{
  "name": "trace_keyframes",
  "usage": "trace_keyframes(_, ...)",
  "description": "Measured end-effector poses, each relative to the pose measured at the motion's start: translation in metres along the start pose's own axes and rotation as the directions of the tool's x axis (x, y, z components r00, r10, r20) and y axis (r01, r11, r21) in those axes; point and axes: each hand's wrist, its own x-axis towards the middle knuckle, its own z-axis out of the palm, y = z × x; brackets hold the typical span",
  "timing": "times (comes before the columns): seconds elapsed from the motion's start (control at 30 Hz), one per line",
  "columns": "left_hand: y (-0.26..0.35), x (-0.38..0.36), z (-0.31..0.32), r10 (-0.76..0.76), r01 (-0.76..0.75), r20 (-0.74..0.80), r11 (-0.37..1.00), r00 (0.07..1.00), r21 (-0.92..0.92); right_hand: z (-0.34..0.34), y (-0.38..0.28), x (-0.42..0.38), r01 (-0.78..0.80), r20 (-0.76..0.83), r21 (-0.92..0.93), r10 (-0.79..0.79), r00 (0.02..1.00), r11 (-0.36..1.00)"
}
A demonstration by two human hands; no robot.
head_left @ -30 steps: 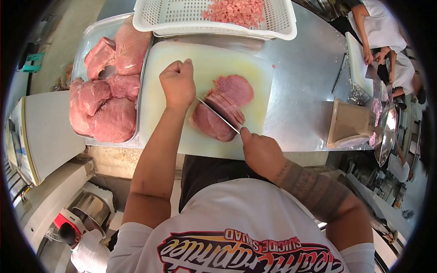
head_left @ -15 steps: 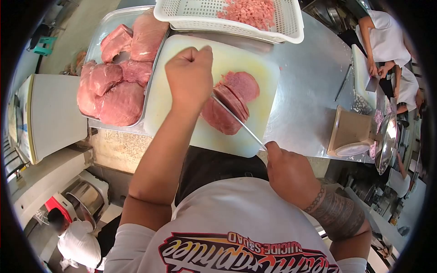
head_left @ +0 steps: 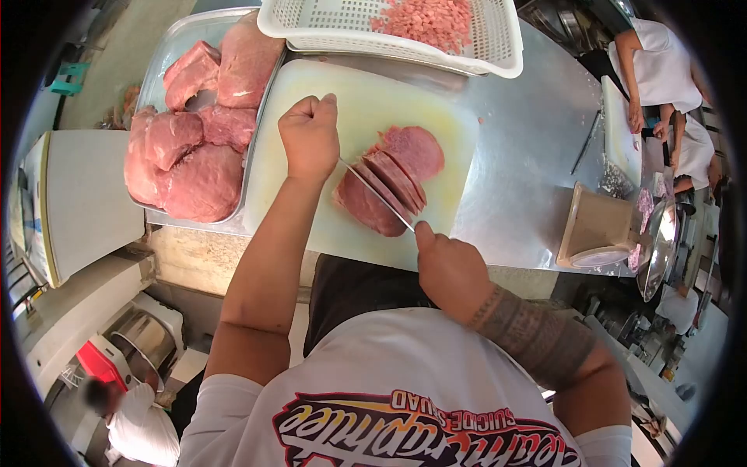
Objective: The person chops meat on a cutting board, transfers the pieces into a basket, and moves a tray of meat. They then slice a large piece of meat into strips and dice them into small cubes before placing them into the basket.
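My right hand (head_left: pixel 453 268) is closed around the handle end of a knife (head_left: pixel 377 193), its thumb pointing along the blade. The narrow blade lies diagonally across a boneless piece of pink meat (head_left: pixel 372 206), which sits on a white cutting board (head_left: pixel 299 226). Beyond the blade several cut slices (head_left: pixel 398 177) lean together, and one flat slice (head_left: pixel 420 149) lies farther out. My left hand (head_left: pixel 311 138) is a closed fist above the board, at the blade's far end. What its fingers hold, if anything, is hidden.
Left of the board, a metal tray (head_left: pixel 138 97) holds several large meat pieces. A white perforated basket (head_left: pixel 389 48) with diced meat stands beyond it. On the right of the steel table (head_left: pixel 517 156) are a weighing scale (head_left: pixel 595 229) and a thin rod (head_left: pixel 586 142). Other people work nearby.
My right hand has moved left and forward with the knife, bringing my hands closer together. The blade now crosses the meat farther left. My left fist has shifted slightly left.
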Motion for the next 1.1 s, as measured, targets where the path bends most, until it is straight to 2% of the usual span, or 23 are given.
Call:
trace_keyframes(0.13, -0.01, 0.008, -0.009, 0.051, -0.05, 0.002, 0.993, 0.999, 0.111, 0.034, 0.004, 0.019, 0.049, -0.172, -0.018, -0.051, 0.984, 0.999)
trace_keyframes(0.23, -0.005, 0.007, -0.011, 0.028, -0.03, 0.067, 0.999, 0.997, 0.027, 0.036, 0.004, 0.017, 0.027, -0.131, -0.043, -0.032, 0.991, 0.999)
trace_keyframes(0.33, 0.013, 0.005, 0.0, 0.022, -0.021, 0.013, 1.0, 1.0, -0.023, 0.007, 0.005, 0.0, 0.04, -0.12, 0.01, -0.039, 0.992, 0.999)
trace_keyframes(0.43, 0.084, -0.033, 0.019, 0.06, -0.061, -0.022, 0.998, 0.998, -0.035, -0.047, -0.006, -0.043, 0.022, -0.05, 0.037, -0.02, 0.999, 0.999)
trace_keyframes(0.5, 0.097, -0.047, 0.022, 0.069, -0.068, -0.021, 0.998, 0.997, 0.01, -0.06, -0.007, -0.064, 0.035, -0.033, 0.044, -0.034, 0.999, 0.998)
trace_keyframes(0.57, 0.095, -0.056, 0.025, 0.068, -0.066, -0.023, 0.995, 0.997, 0.071, -0.062, -0.003, -0.077, 0.079, -0.047, 0.058, -0.076, 0.996, 0.995)
trace_keyframes(0.67, 0.077, -0.062, 0.028, -0.054, 0.059, -0.048, 0.992, 0.997, 0.109, -0.056, 0.002, -0.075, 0.056, -0.014, 0.019, -0.056, 0.998, 0.998)
trace_keyframes(0.77, 0.066, -0.057, 0.024, -0.088, 0.09, -0.034, 0.994, 0.996, 0.056, -0.054, 0.001, -0.067, 0.041, 0.033, -0.018, -0.04, 0.999, 0.999)
trace_keyframes(0.87, 0.056, -0.049, 0.016, -0.117, 0.119, -0.032, 0.99, 0.993, 0.076, -0.054, -0.001, -0.056, 0.017, 0.08, -0.025, -0.015, 0.997, 1.0)
trace_keyframes(1.1, 0.009, -0.019, -0.008, -0.035, 0.039, -0.045, 0.993, 0.998, 0.108, -0.001, -0.001, -0.005, 0.006, 0.055, -0.005, -0.005, 0.998, 1.0)
